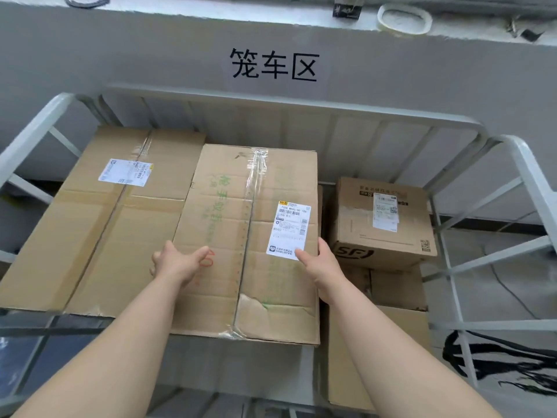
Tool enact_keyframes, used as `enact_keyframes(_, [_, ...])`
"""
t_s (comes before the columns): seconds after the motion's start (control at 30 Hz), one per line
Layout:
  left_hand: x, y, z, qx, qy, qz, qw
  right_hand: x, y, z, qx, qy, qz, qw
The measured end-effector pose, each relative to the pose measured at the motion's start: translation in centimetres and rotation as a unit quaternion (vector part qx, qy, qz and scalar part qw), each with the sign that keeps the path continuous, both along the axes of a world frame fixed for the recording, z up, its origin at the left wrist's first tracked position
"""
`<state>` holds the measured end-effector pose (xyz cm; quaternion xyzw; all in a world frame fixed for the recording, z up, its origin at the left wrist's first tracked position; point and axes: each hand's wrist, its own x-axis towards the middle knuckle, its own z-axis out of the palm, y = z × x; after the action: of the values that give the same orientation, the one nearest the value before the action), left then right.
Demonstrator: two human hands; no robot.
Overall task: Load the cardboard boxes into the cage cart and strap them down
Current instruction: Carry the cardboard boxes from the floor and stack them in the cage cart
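Cardboard box [241, 212], clasped between my left hand [177, 263] and right hand [321, 265], may tip toward me: its near end looks unsupported.

Cage cart [289, 99], upper level: clearances and obstructions.
Left box [90, 224] and middle box [241, 212] lie close side by side, filling the left and centre. Open room behind the middle box, up to the back bars. Right bay lower: SF box [382, 236] sits below the middle box top, free space above it, narrow gap to the right side frame [536, 182]. Black straps [500, 360] on floor outside, right.
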<state>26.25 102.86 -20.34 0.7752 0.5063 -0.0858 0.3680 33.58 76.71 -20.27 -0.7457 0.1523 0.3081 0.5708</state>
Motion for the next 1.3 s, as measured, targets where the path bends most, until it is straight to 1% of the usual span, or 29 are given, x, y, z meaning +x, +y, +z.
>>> enact_keyframes(0.1, [-0.5, -1.6, 1.1, -0.010, -0.011, 0.022, 1.000, -0.6, -1.1, 0.6, 0.008, 0.007, -0.030, 0.999])
enact_keyframes(0.27, [-2.4, -5.6, 4.3, -0.013, -0.023, 0.032, 0.999, -2.4, -4.6, 2.7, -0.009, -0.015, -0.053, 0.998])
enact_keyframes(0.43, [-4.6, -11.5, 7.7, -0.029, -0.047, 0.029, 0.998, -4.7, -10.0, 5.3, -0.007, -0.037, -0.078, 0.996])
enact_keyframes(0.6, [-6.9, -18.2, 9.3, -0.048, -0.074, 0.027, 0.996, -6.9, -16.4, 7.2, -0.013, -0.068, -0.087, 0.994])
enact_keyframes(0.8, [-9.3, -25.9, 8.0, -0.077, -0.061, 0.006, 0.995, -9.8, -24.6, 6.9, -0.029, -0.055, -0.097, 0.993])
enact_keyframes(0.97, [-9.6, -31.1, 5.9, -0.105, -0.051, -0.002, 0.993, -10.6, -30.1, 4.7, -0.047, -0.042, -0.116, 0.991])
enact_keyframes(1.03, [-9.6, -32.8, 5.0, -0.117, -0.046, -0.007, 0.992, -10.8, -31.6, 3.8, -0.052, -0.033, -0.119, 0.991])
enact_keyframes(1.13, [-9.1, -34.7, 3.7, -0.112, -0.035, -0.014, 0.993, -10.9, -33.6, 2.0, -0.058, -0.013, -0.127, 0.990])
enact_keyframes(1.3, [-8.4, -36.8, 1.1, -0.114, 0.003, -0.029, 0.993, -10.2, -36.1, -0.9, -0.084, 0.004, -0.128, 0.988])
